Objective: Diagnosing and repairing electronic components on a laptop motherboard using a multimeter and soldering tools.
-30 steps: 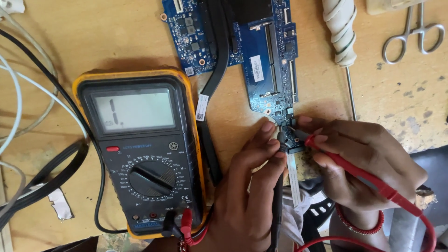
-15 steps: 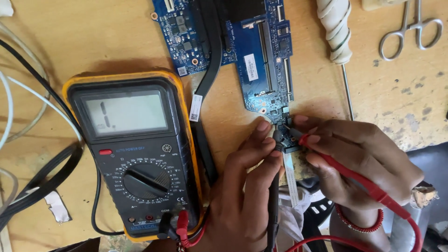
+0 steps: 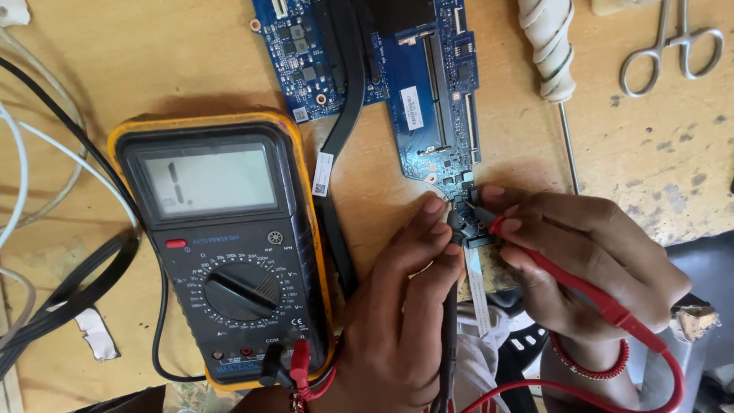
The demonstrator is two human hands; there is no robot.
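A blue circuit board (image 3: 428, 99) lies at the top middle of the wooden bench. My left hand (image 3: 397, 306) pinches a black probe (image 3: 453, 229) against the board's lower corner. Facing it, my right hand (image 3: 589, 252) holds a red probe (image 3: 566, 279) whose tip touches the same corner, beside a small connector with a white flat cable (image 3: 475, 283). A yellow-cased multimeter (image 3: 222, 245) sits to the left, its dial turned and red and black leads plugged in at the bottom.
Black and white cables (image 3: 46, 229) run along the left edge. A screwdriver with a tape-wrapped handle (image 3: 550, 53) and metal scissors-like forceps (image 3: 669, 46) lie at the top right. The bench edge drops off at the lower right.
The view has drifted slightly; both hands keep their probes on the board's lower corner. The meter display looks the same.
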